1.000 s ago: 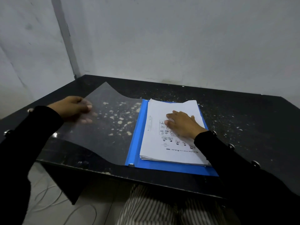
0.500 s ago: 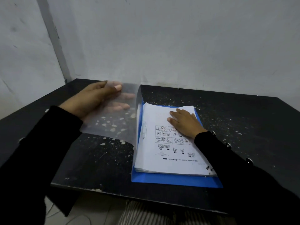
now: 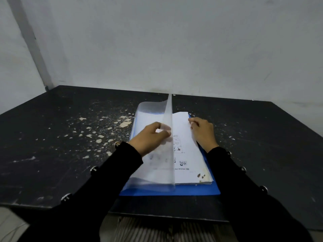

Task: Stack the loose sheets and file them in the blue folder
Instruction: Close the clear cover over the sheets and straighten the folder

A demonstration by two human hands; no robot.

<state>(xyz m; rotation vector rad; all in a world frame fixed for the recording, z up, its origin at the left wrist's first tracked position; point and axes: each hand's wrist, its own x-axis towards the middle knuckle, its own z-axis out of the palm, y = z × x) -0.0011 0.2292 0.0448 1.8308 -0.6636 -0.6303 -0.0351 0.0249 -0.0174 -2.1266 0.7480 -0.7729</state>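
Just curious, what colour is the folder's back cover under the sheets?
Blue, seen in the head view: the folder's back cover shows below the stacked sheets.

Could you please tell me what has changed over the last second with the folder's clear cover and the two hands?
The left hand has swung the clear cover from flat on the table up and rightward over the sheets, keeping its grip. The right hand slid to the stack's right edge. Sheets and blue folder stayed put.

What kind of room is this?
Probably a plain work corner: a worn black table stands against bare white walls, and on it lies a blue folder of printed sheets.
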